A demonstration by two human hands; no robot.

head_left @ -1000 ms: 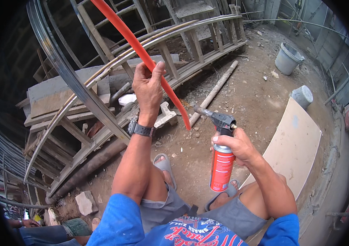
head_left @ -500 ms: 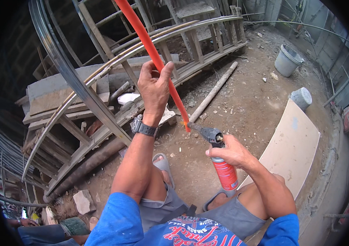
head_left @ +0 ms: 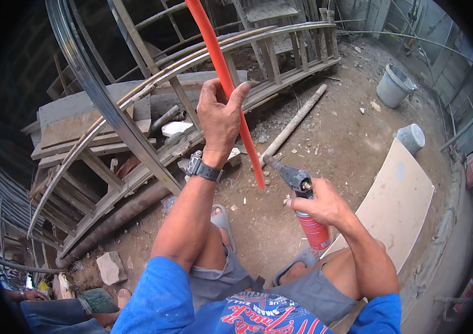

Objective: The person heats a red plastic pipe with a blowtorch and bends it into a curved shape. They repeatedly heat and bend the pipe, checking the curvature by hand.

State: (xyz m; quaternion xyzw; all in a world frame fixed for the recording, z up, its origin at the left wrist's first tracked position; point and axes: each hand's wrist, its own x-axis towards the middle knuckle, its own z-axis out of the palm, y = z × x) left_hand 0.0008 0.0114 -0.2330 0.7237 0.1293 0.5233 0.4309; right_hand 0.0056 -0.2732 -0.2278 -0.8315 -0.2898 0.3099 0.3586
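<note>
Above dirt ground: left hand fingers gripping orange pipe; right hand fingers clasping torch canister.

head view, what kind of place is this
Likely an outdoor building site or work yard: bare dirt ground strewn with rubble, stacked timber frames and curved metal strips, plus two grey buckets.

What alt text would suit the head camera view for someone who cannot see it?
A person's left hand grips an orange pipe while the right hand aims a torch on a red gas canister near its lower end, above a dirt floor.
</note>
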